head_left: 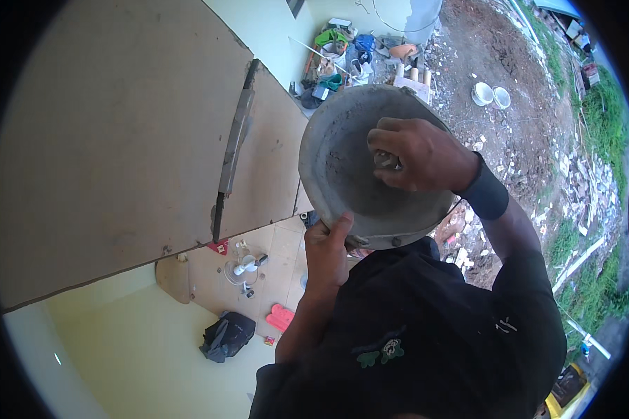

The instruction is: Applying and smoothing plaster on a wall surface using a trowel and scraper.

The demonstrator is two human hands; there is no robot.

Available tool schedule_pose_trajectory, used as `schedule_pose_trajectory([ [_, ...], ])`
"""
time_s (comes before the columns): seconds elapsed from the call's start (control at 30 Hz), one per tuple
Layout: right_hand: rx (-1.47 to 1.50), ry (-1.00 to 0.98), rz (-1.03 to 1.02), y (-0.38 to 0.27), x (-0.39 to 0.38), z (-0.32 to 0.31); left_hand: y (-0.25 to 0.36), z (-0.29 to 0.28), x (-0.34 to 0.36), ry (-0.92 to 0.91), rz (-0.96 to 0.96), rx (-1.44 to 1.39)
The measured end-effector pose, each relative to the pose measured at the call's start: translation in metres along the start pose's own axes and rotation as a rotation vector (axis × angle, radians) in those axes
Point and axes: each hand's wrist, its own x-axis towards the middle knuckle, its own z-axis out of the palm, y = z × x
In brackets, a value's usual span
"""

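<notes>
One pan, two hands — counted from above

One round grey metal pan (342, 160); two bare hands (423, 157) on it; two white bowls (491, 94) on the dirt; one black bag (226, 335) — one small white fan (243, 269).

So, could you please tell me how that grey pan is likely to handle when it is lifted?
The grey pan probably stays rigid: the left hand grips only its rim. Cement-like crust likely adds weight and roughness, so slipping seems unlikely.
</notes>
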Motion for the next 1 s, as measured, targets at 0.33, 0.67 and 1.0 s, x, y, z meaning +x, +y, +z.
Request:
schedule_pose_trajectory([
  [0.33, -0.217, 0.219, 0.146, 0.033, -0.051, -0.037, -0.010, 0.005, 0.013, -0.013, 0.039, -0.008],
  [0.67, -0.481, -0.235, 0.206, 0.041, -0.046, -0.022, -0.005, 0.009, 0.017, 0.094, 0.122, 0.180],
  [1.0, -0.234, 0.025, 0.029, 0.076, -0.049, 0.024, 0.008, 0.008, 0.004, 0.203, 0.221, 0.230],
])
